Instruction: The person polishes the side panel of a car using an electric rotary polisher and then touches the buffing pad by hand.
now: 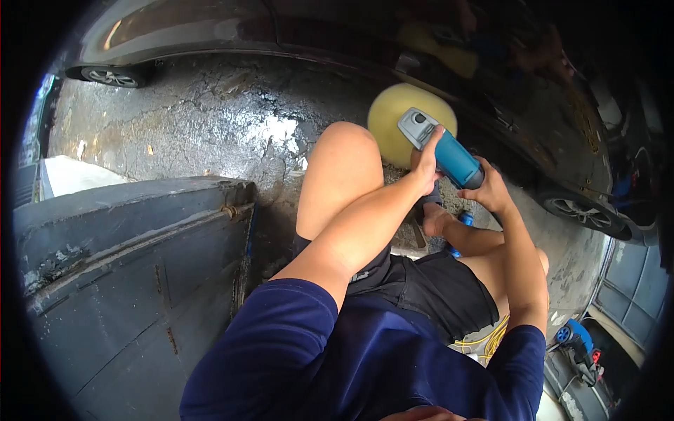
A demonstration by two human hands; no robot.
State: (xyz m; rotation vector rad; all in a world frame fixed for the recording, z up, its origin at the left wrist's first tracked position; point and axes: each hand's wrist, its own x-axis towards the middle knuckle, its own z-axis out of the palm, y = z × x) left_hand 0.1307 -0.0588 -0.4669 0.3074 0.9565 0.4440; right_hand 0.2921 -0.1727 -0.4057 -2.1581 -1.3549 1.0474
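A teal power polisher with a grey head and a large round yellow foam pad is held in both hands. My left hand wraps round its body near the grey head. Farther back, my right hand grips the dark rear end. The pad's upper edge overlaps the lower side of a dark, shiny car; whether they touch I cannot tell. The pad's working face is turned away from me.
Between my legs stands a blue bottle. A coiled yellow cable lies by my right thigh. Grey metal panels rise at the left. The cracked floor looks wet. A blue wheeled machine is at lower right.
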